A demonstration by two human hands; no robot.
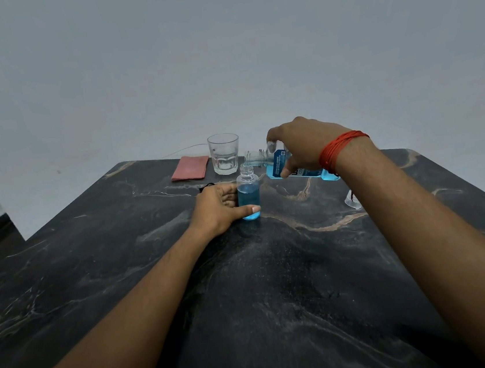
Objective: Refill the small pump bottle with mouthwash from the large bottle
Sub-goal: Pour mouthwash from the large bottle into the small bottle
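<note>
Small bottle (249, 195): uncapped, upright, mostly full of blue liquid, gripped by left hand (218, 209).
Large bottle (281, 164): tipped, mouth just above the small bottle's neck, gripped by right hand (303, 143).
Far: glass (224, 158), with pink cloth (190, 167) to its left.
Dark marbled table (277, 285).

- A red thread band (342, 150) circles the right wrist, just behind the right hand (303, 146).
- It is wound in many thin turns, the strands bunched into a broad cuff.
- The right forearm (421, 224) and the left forearm (122, 306), behind the left hand (218, 209), are bare to the frame's lower edge.
</note>
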